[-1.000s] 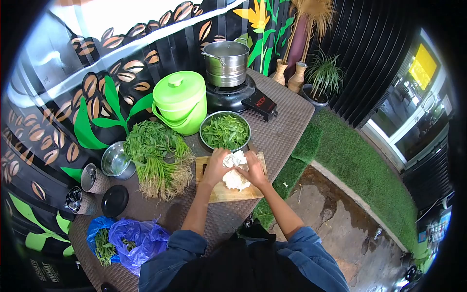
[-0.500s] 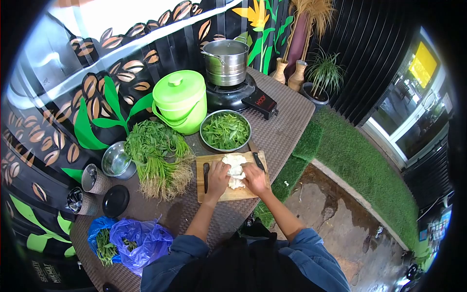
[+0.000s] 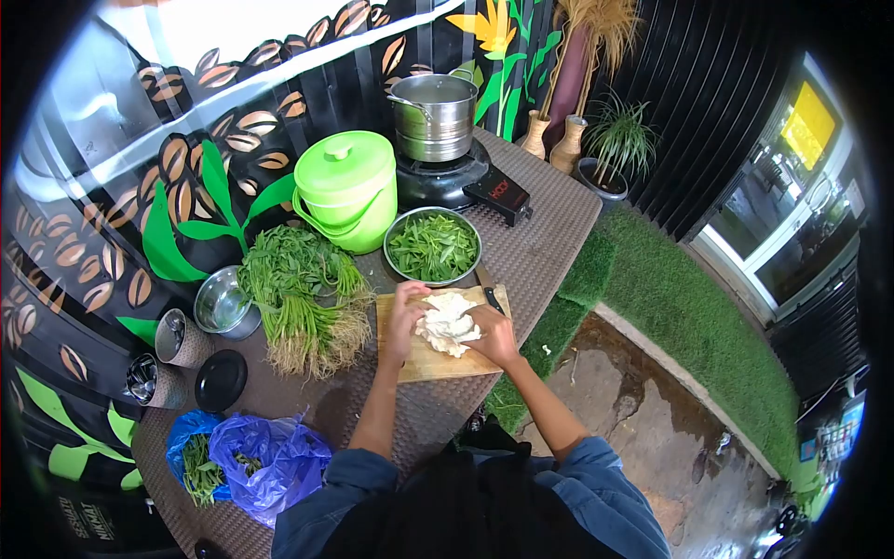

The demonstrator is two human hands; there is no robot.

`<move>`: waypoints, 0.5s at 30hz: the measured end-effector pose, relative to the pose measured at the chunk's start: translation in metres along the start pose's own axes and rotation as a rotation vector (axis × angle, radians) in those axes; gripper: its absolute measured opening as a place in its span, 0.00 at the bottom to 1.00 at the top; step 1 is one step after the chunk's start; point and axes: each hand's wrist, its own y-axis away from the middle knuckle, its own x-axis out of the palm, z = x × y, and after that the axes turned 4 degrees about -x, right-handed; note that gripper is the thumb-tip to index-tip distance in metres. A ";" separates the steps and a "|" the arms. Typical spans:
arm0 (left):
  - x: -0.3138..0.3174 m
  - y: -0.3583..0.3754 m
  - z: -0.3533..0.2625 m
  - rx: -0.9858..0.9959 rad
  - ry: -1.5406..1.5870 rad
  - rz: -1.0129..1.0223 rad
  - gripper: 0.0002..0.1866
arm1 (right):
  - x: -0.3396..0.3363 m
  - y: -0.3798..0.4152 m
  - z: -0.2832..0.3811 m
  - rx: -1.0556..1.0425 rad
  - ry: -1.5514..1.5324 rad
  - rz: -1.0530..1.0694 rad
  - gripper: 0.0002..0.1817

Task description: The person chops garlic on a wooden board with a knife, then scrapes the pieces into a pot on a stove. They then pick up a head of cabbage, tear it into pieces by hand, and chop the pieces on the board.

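A crumpled, off-white, cloth-like piece [image 3: 447,323] lies spread on the wooden cutting board [image 3: 438,367]; I cannot make out exactly what it is. My right hand [image 3: 494,335] grips its right edge, fingers bent into the folds. At its left edge is my left hand [image 3: 400,324], fingers apart and curved beside the piece. A black-handled knife [image 3: 491,291] rests along the board's upper right corner. Just beyond the board, a metal bowl [image 3: 475,265] holds cut green leaves [image 3: 432,248].
Left of the board lies a big bunch of rooted greens [image 3: 303,293], near a steel bowl [image 3: 223,303]. Behind stand a lidded green bucket [image 3: 346,191] and a steel pot [image 3: 434,121] on a black stove [image 3: 442,186]. Plastic bags [image 3: 270,466] sit front left.
The white piece has gone from bunched between both hands to spread wider. My left hand has moved left and loosened, now covering the dark handle seen at the board's left side.
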 end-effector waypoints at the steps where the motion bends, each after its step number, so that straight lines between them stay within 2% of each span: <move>1: -0.006 -0.002 -0.001 -0.243 0.462 -0.053 0.20 | -0.002 0.001 -0.004 -0.002 0.004 0.002 0.20; 2: -0.014 -0.007 0.011 -0.308 0.316 -0.093 0.19 | -0.004 0.002 -0.008 -0.056 -0.016 0.019 0.18; 3: -0.011 -0.009 0.013 -0.306 0.321 -0.089 0.19 | -0.008 0.001 -0.008 -0.109 -0.035 0.035 0.17; 5: -0.002 -0.016 0.019 -0.013 -0.733 -0.275 0.21 | -0.017 0.003 -0.006 -0.072 -0.021 0.101 0.14; 6: 0.006 -0.020 0.021 -0.041 -0.514 -0.275 0.21 | -0.019 0.005 -0.006 -0.107 -0.007 0.111 0.12; 7: 0.010 -0.022 0.022 -0.041 -0.510 -0.271 0.21 | -0.021 0.006 -0.004 -0.143 0.005 0.122 0.11; 9: 0.013 -0.027 0.027 -0.433 0.150 -0.080 0.19 | -0.019 0.013 -0.004 -0.092 -0.048 0.158 0.08; 10: 0.013 -0.030 0.031 -0.428 0.150 0.053 0.20 | -0.017 0.016 -0.003 -0.077 -0.021 0.098 0.07; 13: 0.017 -0.027 0.032 -0.466 0.060 0.100 0.21 | -0.017 0.020 0.003 -0.059 0.087 -0.006 0.10; 15: 0.020 -0.021 0.035 -0.514 0.119 0.078 0.22 | -0.016 0.027 0.015 0.253 0.134 -0.182 0.17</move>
